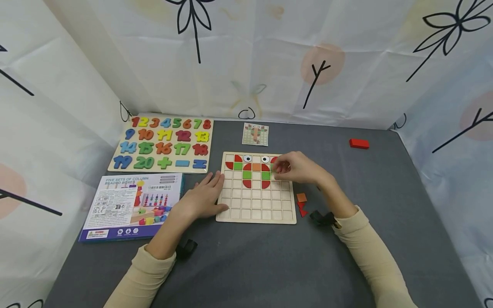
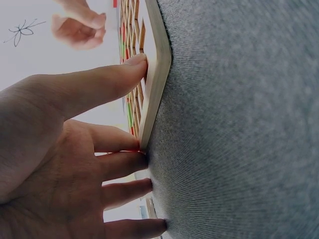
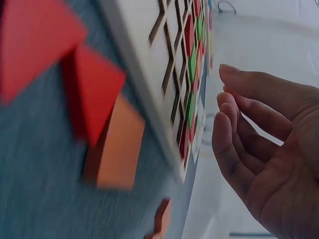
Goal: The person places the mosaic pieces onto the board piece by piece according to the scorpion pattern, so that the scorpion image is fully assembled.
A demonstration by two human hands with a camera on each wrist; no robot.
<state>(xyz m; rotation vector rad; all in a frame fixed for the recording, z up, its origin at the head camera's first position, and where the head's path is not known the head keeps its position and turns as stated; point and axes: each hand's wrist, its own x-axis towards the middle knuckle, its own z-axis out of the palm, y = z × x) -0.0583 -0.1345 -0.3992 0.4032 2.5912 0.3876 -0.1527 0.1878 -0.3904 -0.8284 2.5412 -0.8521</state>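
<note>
A wooden grid board (image 1: 256, 216) lies on the table, its upper rows partly filled with red, green and orange pieces and two eye tiles. My left hand (image 1: 202, 199) rests at its left side with fingers spread; in the left wrist view the thumb (image 2: 107, 84) touches the board's edge. Over the upper right corner hovers my right hand (image 1: 298, 167), fingers loosely bent near a green tile (image 1: 273, 167). No piece shows between its fingertips in the right wrist view. Right of the board lie an orange square block (image 1: 301, 197) and red triangular blocks (image 1: 302, 209).
A pattern card (image 1: 255, 134) lies behind the board. At the left are a number puzzle board (image 1: 159, 167) and a blue-and-white box (image 1: 131, 205). A red block (image 1: 359, 143) lies at the back right. Printed white curtains surround the grey table.
</note>
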